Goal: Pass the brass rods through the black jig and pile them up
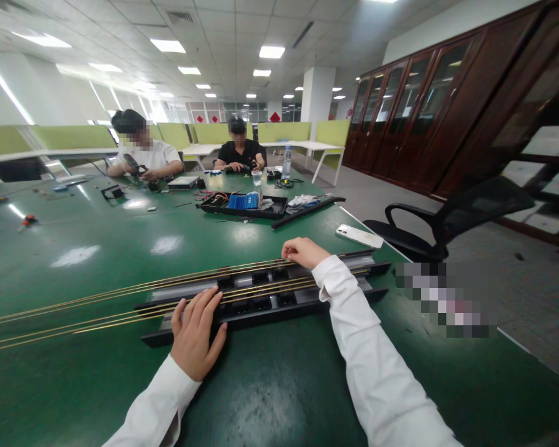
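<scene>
A long black and grey rail housing [261, 298] lies across the green table [97, 248] in front of me. Several thin brass rods [74, 307] run along it and stick out far to the left. My left hand [195, 332] lies flat on the near left part of the housing, fingers stretched out over the rods. My right hand [302, 251] rests on the far edge of the housing, fingers curled down onto the farthest rod; what they pinch is hidden.
A white phone [359, 236] lies near the table's right edge. A black tray of parts [245, 205] and a black strip [307, 211] sit mid-table. Two people work at the far end. A black office chair [447, 223] stands to the right.
</scene>
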`<state>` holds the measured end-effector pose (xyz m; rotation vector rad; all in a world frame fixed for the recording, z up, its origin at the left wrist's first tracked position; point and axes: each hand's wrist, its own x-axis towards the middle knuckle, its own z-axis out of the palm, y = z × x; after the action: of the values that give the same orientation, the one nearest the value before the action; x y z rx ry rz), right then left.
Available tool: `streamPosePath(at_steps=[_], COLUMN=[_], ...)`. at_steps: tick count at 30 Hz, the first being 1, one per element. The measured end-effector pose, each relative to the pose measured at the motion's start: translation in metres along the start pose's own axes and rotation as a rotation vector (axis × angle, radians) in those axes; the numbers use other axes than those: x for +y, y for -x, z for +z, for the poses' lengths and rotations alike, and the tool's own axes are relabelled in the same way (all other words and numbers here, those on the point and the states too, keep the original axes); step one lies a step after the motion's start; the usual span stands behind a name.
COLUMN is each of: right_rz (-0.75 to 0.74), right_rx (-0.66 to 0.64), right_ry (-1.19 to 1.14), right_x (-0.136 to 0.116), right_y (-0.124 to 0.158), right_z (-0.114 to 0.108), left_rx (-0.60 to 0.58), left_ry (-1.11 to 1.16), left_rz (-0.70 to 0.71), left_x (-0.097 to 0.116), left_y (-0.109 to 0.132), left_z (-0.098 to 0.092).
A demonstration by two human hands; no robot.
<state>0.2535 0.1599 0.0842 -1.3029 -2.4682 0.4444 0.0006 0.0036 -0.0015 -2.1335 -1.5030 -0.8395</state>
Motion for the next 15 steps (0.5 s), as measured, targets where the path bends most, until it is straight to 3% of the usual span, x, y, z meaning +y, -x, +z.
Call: streamPosePath(at_steps=[15], right_rz=[0.022], right_rx=[-0.018], right_ry=[-0.049], right_x=[-0.0001], right_y=[0.0036], right_z=[-0.0045], left_rx=[-0.007], left_ry=[-0.018], left_rz=[-0.005], left_x=[0.0018], left_y=[-0.0007], left_z=[-0.0023])
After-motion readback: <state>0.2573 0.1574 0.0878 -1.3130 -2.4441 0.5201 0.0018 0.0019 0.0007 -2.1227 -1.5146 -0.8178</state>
